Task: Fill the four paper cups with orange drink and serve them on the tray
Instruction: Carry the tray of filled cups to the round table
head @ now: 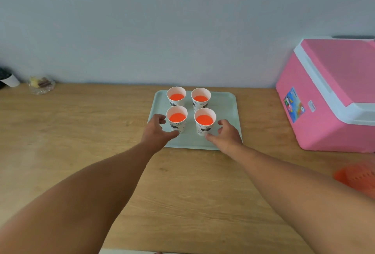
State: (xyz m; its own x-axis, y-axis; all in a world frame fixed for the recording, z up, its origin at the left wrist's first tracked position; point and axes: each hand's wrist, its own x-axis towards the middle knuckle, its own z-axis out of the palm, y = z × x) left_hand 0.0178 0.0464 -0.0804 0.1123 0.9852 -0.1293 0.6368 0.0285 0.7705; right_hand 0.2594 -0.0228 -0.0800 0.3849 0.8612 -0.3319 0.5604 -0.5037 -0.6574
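Note:
Four white paper cups with orange drink stand in a square on a pale green tray (227, 111) at the back of the wooden table. The near left cup (176, 118) has my left hand (157, 129) curled beside it, thumb near its base. The near right cup (205, 121) has my right hand (226, 134) curled beside it, thumb at its base. Neither hand clasps a cup; fingers are apart. The far left cup (176, 95) and far right cup (200, 98) stand behind, untouched.
A pink cooler box (332, 95) with a white rim sits at the right. An orange mesh item (359, 178) lies near the right edge. At the far left, by the wall, are a glass dish (41, 86) and a white cup (11, 80).

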